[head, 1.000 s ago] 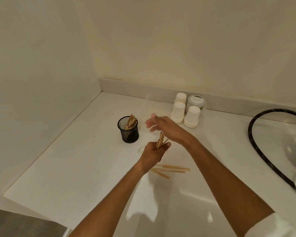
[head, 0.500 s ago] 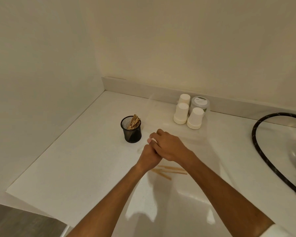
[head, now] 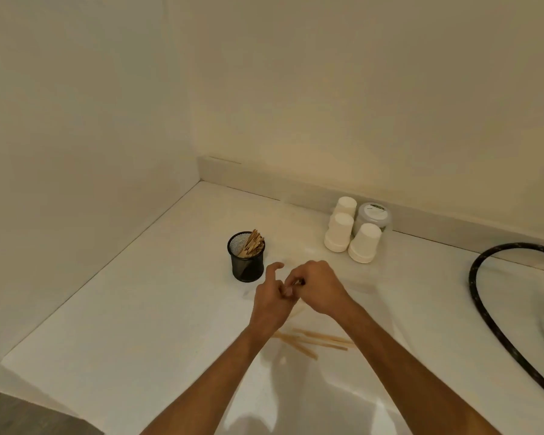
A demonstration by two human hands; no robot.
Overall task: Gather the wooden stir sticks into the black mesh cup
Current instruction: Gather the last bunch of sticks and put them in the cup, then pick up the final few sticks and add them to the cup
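Note:
The black mesh cup (head: 246,265) stands on the white counter (head: 145,312) with several wooden stir sticks (head: 252,243) leaning in it. My left hand (head: 270,304) and my right hand (head: 321,288) meet just right of the cup, both closed around a small bundle of sticks that is almost fully hidden; one pale end (head: 296,311) pokes out below. My left index finger points toward the cup. A few loose stir sticks (head: 314,340) lie on the counter under my forearms.
Three upturned white paper cups (head: 338,235) and a clear lidded jar (head: 374,215) stand at the back wall. A black hose (head: 481,306) curves along the right. Walls close the left and back; the counter's front edge (head: 44,390) drops off at lower left.
My right hand came down from above and closed onto the bundle in my left hand. My left index finger has since lifted off. The view shifted slightly.

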